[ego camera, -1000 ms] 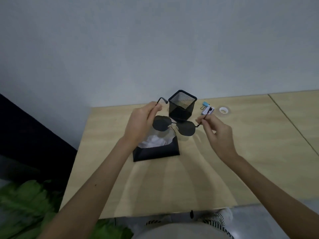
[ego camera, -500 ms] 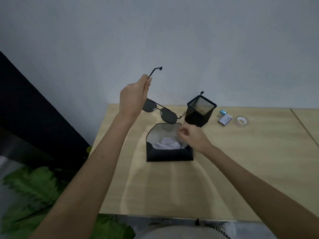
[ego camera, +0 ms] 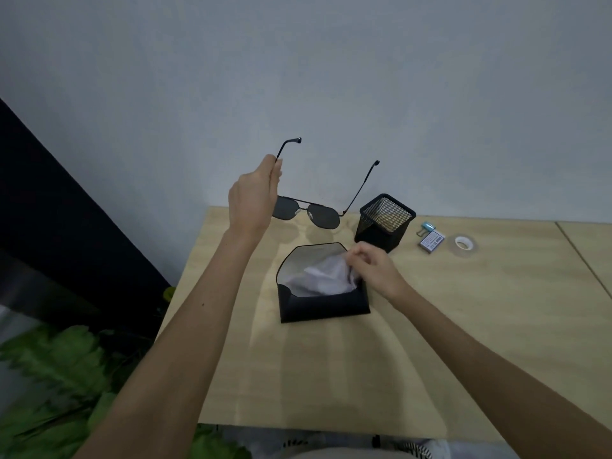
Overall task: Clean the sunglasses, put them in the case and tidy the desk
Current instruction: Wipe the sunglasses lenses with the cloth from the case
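Your left hand (ego camera: 253,197) pinches one temple arm of the sunglasses (ego camera: 308,213), holding them open in the air above the desk (ego camera: 463,326), while your right hand (ego camera: 372,270) fingers close on the white cloth (ego camera: 326,279) inside the open black case (ego camera: 323,304).

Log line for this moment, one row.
left hand: holds sunglasses aloft by temple | right hand: pinching white cloth in open case | cleaning: not started

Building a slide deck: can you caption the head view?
Left hand holds sunglasses aloft while right hand pinches the white cloth in the open black case.
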`<state>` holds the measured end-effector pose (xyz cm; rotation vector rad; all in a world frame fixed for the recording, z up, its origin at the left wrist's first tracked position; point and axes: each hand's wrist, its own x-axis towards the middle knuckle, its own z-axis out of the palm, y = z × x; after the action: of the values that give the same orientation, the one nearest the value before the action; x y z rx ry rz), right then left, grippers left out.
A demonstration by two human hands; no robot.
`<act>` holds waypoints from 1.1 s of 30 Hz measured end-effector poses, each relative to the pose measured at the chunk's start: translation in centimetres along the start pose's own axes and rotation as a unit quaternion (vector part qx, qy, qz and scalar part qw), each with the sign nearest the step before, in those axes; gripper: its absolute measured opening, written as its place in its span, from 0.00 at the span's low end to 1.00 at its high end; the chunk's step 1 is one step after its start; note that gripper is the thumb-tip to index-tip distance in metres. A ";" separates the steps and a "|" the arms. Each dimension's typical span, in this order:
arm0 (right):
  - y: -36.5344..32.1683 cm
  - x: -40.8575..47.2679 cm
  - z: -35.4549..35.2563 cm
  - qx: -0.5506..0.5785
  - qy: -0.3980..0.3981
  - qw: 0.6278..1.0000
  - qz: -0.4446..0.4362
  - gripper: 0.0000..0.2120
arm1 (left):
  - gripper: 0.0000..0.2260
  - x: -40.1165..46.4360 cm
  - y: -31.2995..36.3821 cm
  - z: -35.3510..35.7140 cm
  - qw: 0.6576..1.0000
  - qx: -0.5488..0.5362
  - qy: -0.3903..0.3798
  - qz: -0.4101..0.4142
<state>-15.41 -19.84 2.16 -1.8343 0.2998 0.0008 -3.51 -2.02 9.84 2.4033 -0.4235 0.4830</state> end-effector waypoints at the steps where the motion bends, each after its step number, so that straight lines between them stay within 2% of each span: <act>1: -0.5 -0.5 -0.5 0.025 0.035 0.999 -0.029 0.06 | 0.14 -0.1 -0.1 -0.2 1.000 -0.002 0.001 -0.003; 4: -2.1 -1.3 -2.5 0.061 0.106 0.988 -0.090 0.07 | 0.14 -0.2 -0.2 -0.6 1.000 -0.008 0.004 -0.006; 6: -3.2 -1.4 -4.1 0.037 0.131 0.983 -0.126 0.08 | 0.14 -0.4 -0.2 -0.7 1.000 -0.012 0.005 0.003; 10: -5.1 -1.3 -7.0 -0.103 0.167 0.956 -0.216 0.10 | 0.13 -1.2 -0.1 -0.9 0.999 -0.021 0.007 0.024; 13: -5.9 -1.3 -8.4 -0.237 0.197 0.919 -0.246 0.06 | 0.13 -1.7 0.3 -0.9 0.999 -0.028 0.006 0.043; 15: -6.6 -1.2 -8.7 -0.275 0.193 0.904 -0.264 0.06 | 0.12 -2.1 0.5 -0.7 0.998 -0.035 0.006 0.054; 18: -7.3 -0.9 -9.1 -0.275 0.169 0.905 -0.278 0.07 | 0.12 -2.7 0.9 -0.6 0.997 -0.051 0.003 0.062; 27: -10.0 0.2 -9.6 -0.294 0.165 0.898 -0.282 0.08 | 0.11 -4.5 2.0 -0.2 0.989 -0.118 -0.008 0.084; 30: -11.5 -0.1 -9.0 -0.248 0.157 0.909 -0.294 0.09 | 0.12 -5.1 2.3 0.2 0.987 -0.137 -0.019 0.081; 33: -13.2 -0.8 -8.0 -0.208 0.110 0.931 -0.280 0.09 | 0.11 -5.6 2.3 1.0 0.985 -0.152 -0.030 0.072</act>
<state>-14.72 -23.92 17.02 -2.2912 -0.0901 -0.5811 -9.16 -3.36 7.83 2.1054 -0.6516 0.3775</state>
